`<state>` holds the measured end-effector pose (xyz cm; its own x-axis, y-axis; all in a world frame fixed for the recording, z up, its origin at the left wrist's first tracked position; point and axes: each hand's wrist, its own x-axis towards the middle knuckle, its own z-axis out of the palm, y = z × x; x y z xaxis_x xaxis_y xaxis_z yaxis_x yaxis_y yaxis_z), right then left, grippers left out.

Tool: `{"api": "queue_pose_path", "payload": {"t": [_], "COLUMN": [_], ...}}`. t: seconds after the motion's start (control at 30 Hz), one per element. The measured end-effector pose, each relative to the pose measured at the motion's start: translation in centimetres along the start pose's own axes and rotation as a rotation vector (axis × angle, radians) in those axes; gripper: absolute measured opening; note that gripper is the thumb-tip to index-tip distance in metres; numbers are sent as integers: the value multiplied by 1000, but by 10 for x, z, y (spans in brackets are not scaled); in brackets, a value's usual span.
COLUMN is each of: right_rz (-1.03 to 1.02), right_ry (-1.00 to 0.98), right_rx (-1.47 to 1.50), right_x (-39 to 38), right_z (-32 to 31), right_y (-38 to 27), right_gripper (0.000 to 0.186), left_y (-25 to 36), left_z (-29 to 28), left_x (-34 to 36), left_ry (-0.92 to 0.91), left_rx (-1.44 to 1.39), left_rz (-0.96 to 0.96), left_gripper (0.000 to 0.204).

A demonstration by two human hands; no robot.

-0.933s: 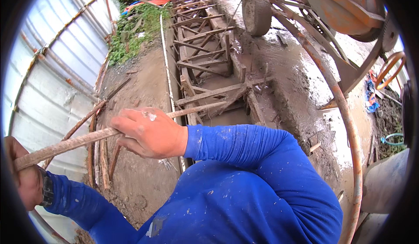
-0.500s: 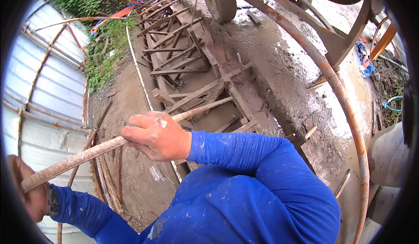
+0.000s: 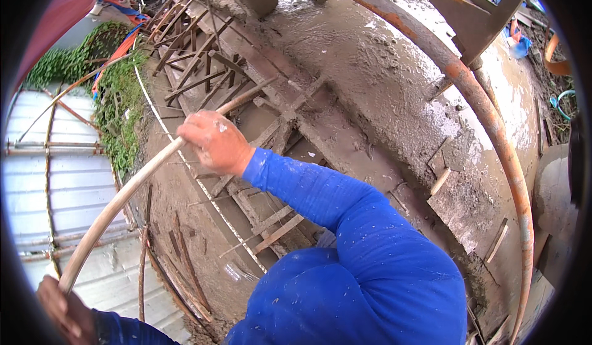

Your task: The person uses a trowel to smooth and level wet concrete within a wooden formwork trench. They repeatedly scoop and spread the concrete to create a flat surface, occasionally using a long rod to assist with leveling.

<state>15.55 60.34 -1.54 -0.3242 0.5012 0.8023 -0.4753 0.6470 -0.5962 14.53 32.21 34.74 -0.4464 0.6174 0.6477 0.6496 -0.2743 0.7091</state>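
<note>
Right grip (image 3: pixel 216 143) wrapped snug round the pole (image 3: pixel 118 203), left grip (image 3: pixel 65 313) curled lower down it, spread for leverage I'd guess; past the right grip it pokes toward timber bracing (image 3: pixel 196 85).

pole (image 3: pixel 112 209): looks wooden, smooth, matt | sleeve (image 3: pixel 320 188): matt cloth, wrinkled | fence (image 3: pixel 80 184): ribbed metal sheet, faint sheen | curved pipe (image 3: pixel 493 126): rusty metal, rough | braces (image 3: pixel 279 234) between edges of trench (image 3: pixel 256 123): mud-coated wood, matt | mud (image 3: pixel 364 67) beyond right edge: rough, wet, partly glossy
</note>
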Motion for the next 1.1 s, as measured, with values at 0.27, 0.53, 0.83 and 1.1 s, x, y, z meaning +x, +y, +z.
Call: {"api": "queue_pose_path", "payload": {"t": [0.27, 0.53, 0.83, 1.1], "right_rz": [490, 650, 434, 175], "right_ry": [-53, -240, 86, 116], "right_rx": [-255, -208, -5, -7], "right_x": [-22, -28, 28, 64], "right_z": [7, 0, 17, 48], "right_y": [189, 190, 113, 145], "right_gripper": [16, 9, 5, 13], "left_y": [-208, -251, -157, -117], "left_z": [182, 151, 81, 117], "left_x": [26, 115, 159, 115], "left_ry": [-323, -211, -178, -375], "left_rx": [-47, -219, -198, 123], "left_rz": [-199, -420, -281, -66], "left_gripper": [25, 22, 23, 23]}}
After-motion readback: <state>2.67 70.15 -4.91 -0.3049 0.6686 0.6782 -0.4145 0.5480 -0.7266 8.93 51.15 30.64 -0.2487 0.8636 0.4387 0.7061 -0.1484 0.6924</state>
